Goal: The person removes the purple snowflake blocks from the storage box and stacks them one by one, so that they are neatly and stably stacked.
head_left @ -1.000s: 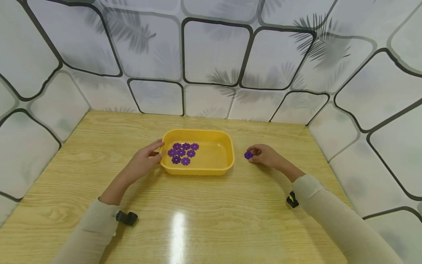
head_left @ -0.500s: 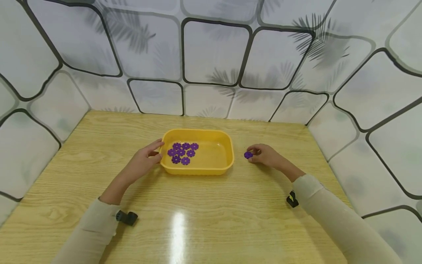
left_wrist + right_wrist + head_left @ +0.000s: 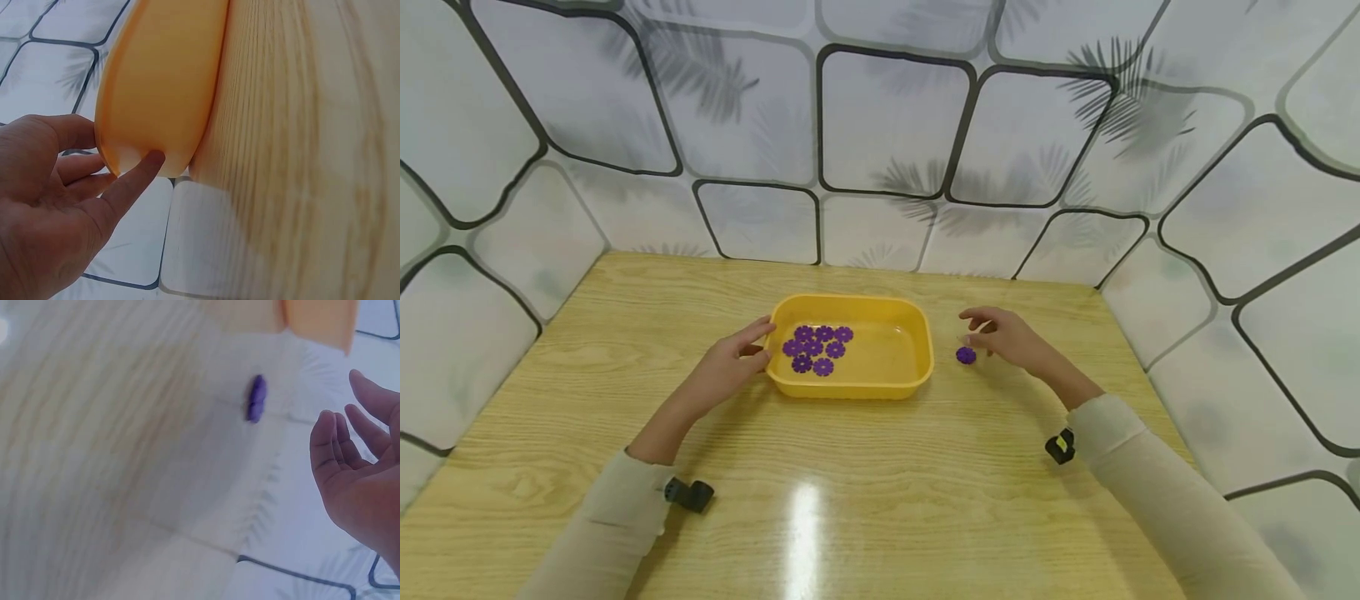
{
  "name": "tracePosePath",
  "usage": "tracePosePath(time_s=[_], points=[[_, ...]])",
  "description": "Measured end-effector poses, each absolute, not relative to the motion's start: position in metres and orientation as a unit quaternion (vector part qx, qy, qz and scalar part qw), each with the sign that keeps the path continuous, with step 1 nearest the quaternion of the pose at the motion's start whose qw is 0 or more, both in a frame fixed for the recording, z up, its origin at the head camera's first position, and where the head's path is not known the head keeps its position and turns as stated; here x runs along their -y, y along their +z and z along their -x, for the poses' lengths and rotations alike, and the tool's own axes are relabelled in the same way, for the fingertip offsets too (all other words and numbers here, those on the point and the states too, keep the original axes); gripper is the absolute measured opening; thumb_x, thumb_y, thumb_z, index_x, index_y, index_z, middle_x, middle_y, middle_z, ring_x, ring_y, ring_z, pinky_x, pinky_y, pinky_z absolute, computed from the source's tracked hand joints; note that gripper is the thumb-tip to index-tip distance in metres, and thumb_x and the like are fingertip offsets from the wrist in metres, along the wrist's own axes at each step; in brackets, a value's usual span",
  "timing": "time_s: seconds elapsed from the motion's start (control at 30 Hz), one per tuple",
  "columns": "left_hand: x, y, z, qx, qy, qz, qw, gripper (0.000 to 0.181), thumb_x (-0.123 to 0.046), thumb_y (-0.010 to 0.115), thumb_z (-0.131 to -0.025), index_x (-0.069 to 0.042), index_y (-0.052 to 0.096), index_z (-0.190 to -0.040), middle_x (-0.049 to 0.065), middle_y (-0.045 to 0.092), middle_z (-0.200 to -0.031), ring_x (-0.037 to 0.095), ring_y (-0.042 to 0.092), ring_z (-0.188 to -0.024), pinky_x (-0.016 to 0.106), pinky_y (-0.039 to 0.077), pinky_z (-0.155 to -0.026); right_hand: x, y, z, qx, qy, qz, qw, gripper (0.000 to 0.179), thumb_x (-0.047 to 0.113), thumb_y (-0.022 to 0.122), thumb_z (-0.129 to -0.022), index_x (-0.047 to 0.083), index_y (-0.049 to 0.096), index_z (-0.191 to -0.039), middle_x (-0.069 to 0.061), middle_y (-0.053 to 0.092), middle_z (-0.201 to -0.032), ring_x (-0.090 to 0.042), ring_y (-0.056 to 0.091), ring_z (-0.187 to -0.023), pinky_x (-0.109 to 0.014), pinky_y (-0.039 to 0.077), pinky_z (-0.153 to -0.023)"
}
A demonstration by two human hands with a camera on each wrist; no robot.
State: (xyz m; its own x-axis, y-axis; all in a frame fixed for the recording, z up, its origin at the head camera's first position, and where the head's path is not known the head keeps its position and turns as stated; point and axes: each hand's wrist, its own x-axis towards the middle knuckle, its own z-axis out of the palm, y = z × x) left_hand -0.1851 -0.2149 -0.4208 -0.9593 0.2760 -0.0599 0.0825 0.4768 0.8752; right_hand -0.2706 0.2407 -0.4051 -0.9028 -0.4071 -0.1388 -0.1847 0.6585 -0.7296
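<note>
My left hand (image 3: 737,364) holds the left end of a yellow plastic tray (image 3: 872,390). In the left wrist view, the thumb (image 3: 140,175) lies against the tray's outer wall (image 3: 165,75), and the index finger reaches over its rim. Several flat purple notched discs (image 3: 823,367), like snowflake building discs, lie in the tray's left half. Right of the tray, one more purple disc (image 3: 966,356) rests on the table. Just above and behind it hovers my right hand (image 3: 1006,340), fingers loosely bent and holding nothing. The right wrist view shows this disc (image 3: 256,399) blurred, apart from the fingers.
The wood-grain table (image 3: 880,467) ends at a patterned wall covering (image 3: 880,125) at the back, with similar panels at both sides. Each sleeve carries a small black device (image 3: 688,495) near the wrist.
My right hand has let go of the purple disc and lifted slightly, leaving the disc on the table. The left hand and the tray have stayed in place.
</note>
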Motion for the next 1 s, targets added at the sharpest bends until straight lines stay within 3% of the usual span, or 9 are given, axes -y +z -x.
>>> tracePosePath(time_s=[0.2,0.33,0.43,0.67,0.83,1.0], points=[[0.216,-0.422,0.185,-0.850,0.505,-0.112,0.099,0.057,-0.018,0.049,-0.106,-0.009,0.032,-0.159,0.002,0.015,-0.170,0.038,0.050,-0.135,0.050,0.050,-0.103,-0.218,-0.388,0.270,-0.886,-0.409,0.180,0.125,0.048,0.030,0.065,-0.099,0.012,0.055,-0.143,-0.015,0.060,-0.122,-0.039,0.062,-0.102,-0.057,0.056,-0.083],[0.217,-0.423,0.186,-0.851,0.503,-0.115,0.095,0.056,-0.018,0.049,-0.106,-0.009,0.032,-0.158,0.002,0.016,-0.170,0.038,0.050,-0.135,0.050,0.050,-0.104,-0.197,-0.380,0.267,-0.876,-0.428,0.188,0.123,0.044,0.029,0.066,-0.099,0.015,0.059,-0.140,-0.013,0.061,-0.121,-0.038,0.061,-0.099,-0.049,0.059,-0.078],[0.218,-0.424,0.186,-0.852,0.502,-0.117,0.093,0.056,-0.018,0.049,-0.106,-0.009,0.033,-0.158,0.001,0.017,-0.170,0.038,0.050,-0.134,0.049,0.050,-0.103,-0.178,-0.378,0.265,-0.869,-0.433,0.205,0.127,0.045,0.028,0.067,-0.098,0.012,0.059,-0.140,-0.015,0.059,-0.125,-0.032,0.062,-0.099,-0.039,0.058,-0.074],[0.219,-0.424,0.186,-0.853,0.500,-0.116,0.089,0.055,-0.017,0.049,-0.106,-0.009,0.033,-0.158,0.002,0.019,-0.169,0.037,0.051,-0.133,0.048,0.051,-0.102,-0.137,-0.390,0.270,-0.854,-0.440,0.228,0.160,0.047,0.024,0.068,-0.098,0.007,0.058,-0.140,-0.019,0.058,-0.128,-0.027,0.059,-0.104,-0.046,0.057,-0.078],[0.218,-0.424,0.186,-0.852,0.503,-0.111,0.094,0.055,-0.019,0.049,-0.106,-0.009,0.033,-0.158,0.002,0.018,-0.170,0.037,0.050,-0.134,0.047,0.052,-0.102,-0.113,-0.402,0.272,-0.850,-0.432,0.242,0.181,0.045,0.019,0.067,-0.098,0.005,0.058,-0.140,-0.021,0.059,-0.129,-0.025,0.060,-0.103,-0.035,0.057,-0.076],[0.218,-0.423,0.186,-0.850,0.506,-0.110,0.096,0.056,-0.019,0.050,-0.106,-0.009,0.034,-0.158,0.002,0.018,-0.169,0.037,0.050,-0.133,0.047,0.052,-0.102,-0.094,-0.409,0.273,-0.853,-0.419,0.249,0.186,0.042,0.012,0.067,-0.097,0.002,0.060,-0.137,-0.020,0.062,-0.122,-0.022,0.062,-0.092,-0.034,0.056,-0.071]])
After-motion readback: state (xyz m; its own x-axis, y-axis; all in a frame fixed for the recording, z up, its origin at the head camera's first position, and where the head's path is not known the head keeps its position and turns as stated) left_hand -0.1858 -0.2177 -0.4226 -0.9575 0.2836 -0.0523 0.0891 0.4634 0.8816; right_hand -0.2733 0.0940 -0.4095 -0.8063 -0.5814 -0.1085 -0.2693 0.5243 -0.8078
